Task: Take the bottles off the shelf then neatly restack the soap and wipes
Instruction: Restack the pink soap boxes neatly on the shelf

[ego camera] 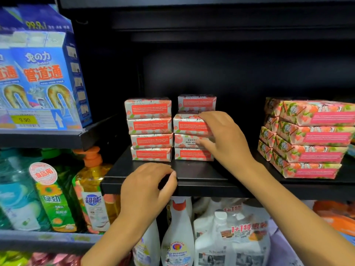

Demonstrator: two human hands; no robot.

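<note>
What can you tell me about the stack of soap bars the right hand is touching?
This soap stack holds four paper-wrapped bars, white with peach flower print and red text panels. The top bar sits set back; the third bar's label is upside down. It stands on the black shelf, close beside a second stack. The right hand grips its right side, fingers over the second bar, thumb on the third.

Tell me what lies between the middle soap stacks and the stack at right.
Head view: only the right hand, holding a soap bar, over bare black shelf.
</note>
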